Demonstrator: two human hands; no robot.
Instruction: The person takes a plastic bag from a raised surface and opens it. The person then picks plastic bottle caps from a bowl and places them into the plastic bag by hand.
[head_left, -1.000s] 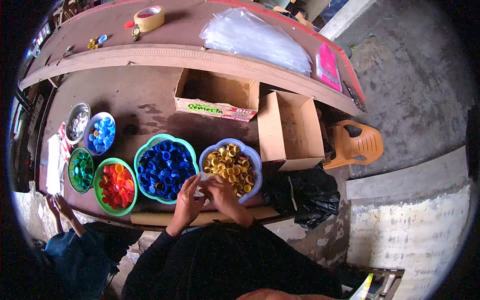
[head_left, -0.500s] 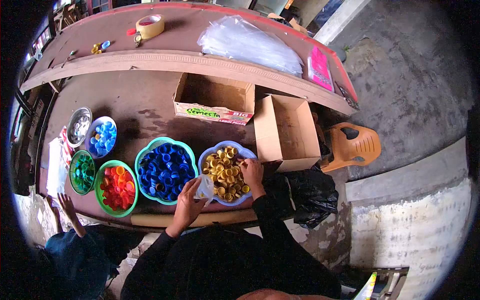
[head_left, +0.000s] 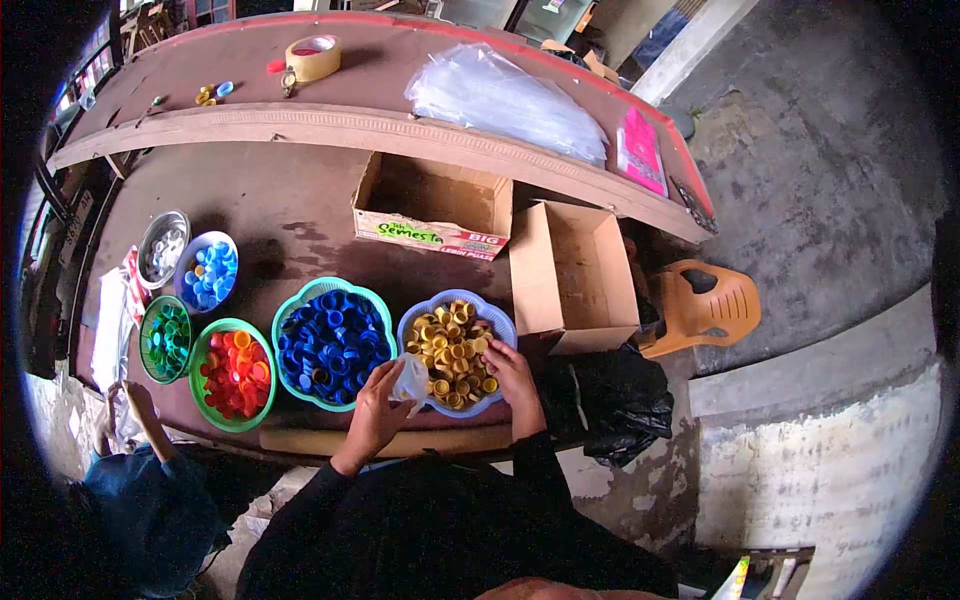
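Pinching a small clear plastic bag (head_left: 412,380) between thumb and fingers, the person's left hand (head_left: 372,415) sits at the near edge of the table (head_left: 275,245), and on my remote feed the bag overlaps the lower left rim of the lavender basket (head_left: 513,330). I see the right hand (head_left: 516,378) coming over that basket's right side, fingertips at the yellow caps (head_left: 455,355) heaped inside; I cannot tell whether they grip one or merely touch. Just left, I have the teal basket (head_left: 277,345) full of dark blue caps (head_left: 335,345), then a green basket (head_left: 228,427) of red and orange caps (head_left: 238,378) and a smaller basket of green caps (head_left: 168,335). Behind those I make out a pale bowl (head_left: 179,280) of light blue caps (head_left: 210,275) and a metal bowl (head_left: 150,237) of whitish pieces (head_left: 165,253), too small to identify. Beyond the lavender basket stand a printed carton (head_left: 430,235) and a plain carton (head_left: 538,275), both open-topped, with black plastic (head_left: 625,400) bunched near the right hand. At far left, I see a co-worker's hand (head_left: 140,403) beside white plastic (head_left: 110,335).
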